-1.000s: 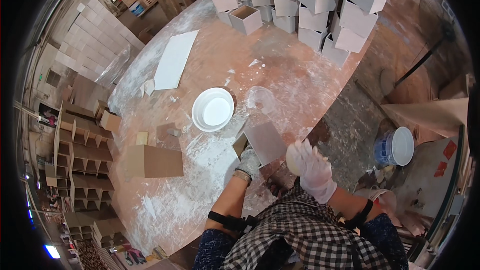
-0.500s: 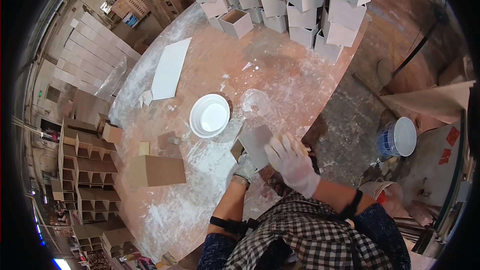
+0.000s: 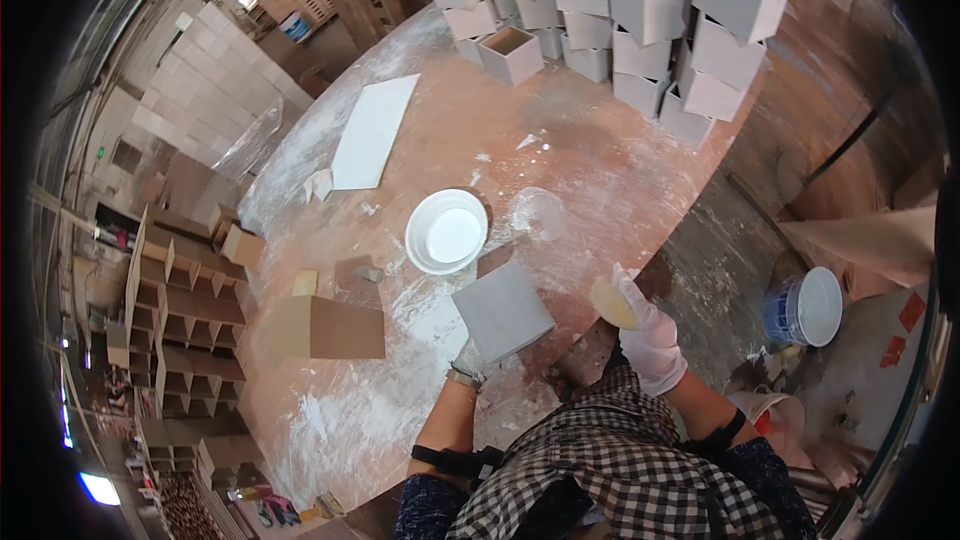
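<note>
Near me on the round table, a box point(image 3: 503, 310) with smooth light grey faces is held at a slant. My left hand point(image 3: 471, 360), in a pale glove, supports it from its near left side; the fingers are hidden behind the box. To the right of the box, my white-gloved right hand point(image 3: 655, 342) grips a pale yellow sponge point(image 3: 612, 303), apart from the box. A white bowl point(image 3: 447, 232) holding white liquid stands just beyond the box. At the left sits a bare brown cardboard box point(image 3: 345, 328), with a small yellowish block point(image 3: 305, 283) behind it.
Stacks of whitish boxes point(image 3: 640, 15) rise at the table's far side. A white sheet point(image 3: 376, 132) lies at the far left. Brown box stacks point(image 3: 200, 315) stand beyond the left edge. A blue and white bucket point(image 3: 803, 307) is on the floor at the right.
My right hand has come off the box, moving right and showing the sponge. The box has turned, with a broad grey face now upward. The view has shifted slightly.
</note>
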`<state>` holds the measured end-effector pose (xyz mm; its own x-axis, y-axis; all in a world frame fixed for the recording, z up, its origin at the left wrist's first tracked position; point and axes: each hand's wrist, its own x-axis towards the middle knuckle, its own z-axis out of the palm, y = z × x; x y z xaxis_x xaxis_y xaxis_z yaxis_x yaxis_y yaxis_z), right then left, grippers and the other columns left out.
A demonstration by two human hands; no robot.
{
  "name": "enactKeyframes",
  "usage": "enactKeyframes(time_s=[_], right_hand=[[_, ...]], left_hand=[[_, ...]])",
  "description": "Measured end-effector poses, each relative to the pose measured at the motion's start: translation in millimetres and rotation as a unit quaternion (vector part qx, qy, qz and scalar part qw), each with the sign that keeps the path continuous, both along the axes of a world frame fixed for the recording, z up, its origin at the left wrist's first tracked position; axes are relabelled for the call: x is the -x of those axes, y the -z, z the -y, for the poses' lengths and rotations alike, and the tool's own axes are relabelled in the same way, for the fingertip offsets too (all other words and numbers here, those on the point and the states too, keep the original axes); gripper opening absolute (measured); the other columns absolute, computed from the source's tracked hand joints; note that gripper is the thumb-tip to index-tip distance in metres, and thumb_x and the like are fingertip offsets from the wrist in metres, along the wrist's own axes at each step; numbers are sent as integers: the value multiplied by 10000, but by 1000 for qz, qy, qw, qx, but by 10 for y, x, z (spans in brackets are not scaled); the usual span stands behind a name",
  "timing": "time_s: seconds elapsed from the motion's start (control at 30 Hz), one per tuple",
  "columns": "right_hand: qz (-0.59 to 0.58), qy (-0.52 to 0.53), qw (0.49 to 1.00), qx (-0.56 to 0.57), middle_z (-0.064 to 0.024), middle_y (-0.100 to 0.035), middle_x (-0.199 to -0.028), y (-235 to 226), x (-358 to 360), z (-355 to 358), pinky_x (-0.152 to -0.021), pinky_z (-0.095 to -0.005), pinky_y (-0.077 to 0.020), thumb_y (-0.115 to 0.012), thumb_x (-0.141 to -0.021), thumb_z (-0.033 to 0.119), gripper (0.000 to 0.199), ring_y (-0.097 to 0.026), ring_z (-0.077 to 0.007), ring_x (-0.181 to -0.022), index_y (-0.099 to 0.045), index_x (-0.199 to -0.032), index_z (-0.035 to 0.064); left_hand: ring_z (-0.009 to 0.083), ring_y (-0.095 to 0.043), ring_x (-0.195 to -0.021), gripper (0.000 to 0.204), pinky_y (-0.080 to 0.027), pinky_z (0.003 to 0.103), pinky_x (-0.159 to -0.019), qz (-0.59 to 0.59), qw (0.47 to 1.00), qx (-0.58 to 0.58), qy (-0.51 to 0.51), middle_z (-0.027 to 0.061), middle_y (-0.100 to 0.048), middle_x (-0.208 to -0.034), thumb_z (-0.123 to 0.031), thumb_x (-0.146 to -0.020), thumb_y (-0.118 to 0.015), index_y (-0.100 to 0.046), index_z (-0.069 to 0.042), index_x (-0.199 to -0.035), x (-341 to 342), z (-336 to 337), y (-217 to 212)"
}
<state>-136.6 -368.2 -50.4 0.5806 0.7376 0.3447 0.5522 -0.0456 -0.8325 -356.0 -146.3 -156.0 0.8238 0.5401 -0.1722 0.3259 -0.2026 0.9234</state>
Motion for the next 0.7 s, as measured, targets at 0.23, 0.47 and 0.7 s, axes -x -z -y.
enactKeyframes(time_s=[0.23, 0.47, 0.7], right_hand=[[-473, -18, 880, -37, -45, -519, -1216, -397, -93, -255, -572, -155, -428, -437, -677, -137, 691, -520, -49, -783, -416, -1342, 53], [-464, -59, 883, 34, -62, -541, -1138, -410, -97, -342, -577, -166, -440, -438, -684, -115, 674, -534, -61, -761, -415, -1338, 43], [-349, -70, 935, 5, -96, -568, -1113, -163, -15, -448, -694, -238, -473, -463, -726, -105, 579, -584, -160, -865, -466, -1288, 32]], left_hand=[[211, -459, -1148, 395, -393, 330, -963, 48, 996, -16, -69, 99, -480, -1263, -203, -928, -469, -418, -50, -1289, 207, 147, -357], [202, -458, -1140, 388, -393, 334, -965, 99, 984, -32, -144, 95, -474, -1260, -186, -931, -467, -410, -48, -1290, 361, 294, -659], [211, -397, -1219, 442, -347, 319, -1010, 69, 993, 13, -96, 78, -394, -1354, -265, -952, -384, -331, -76, -1347, 317, 376, -1312]])
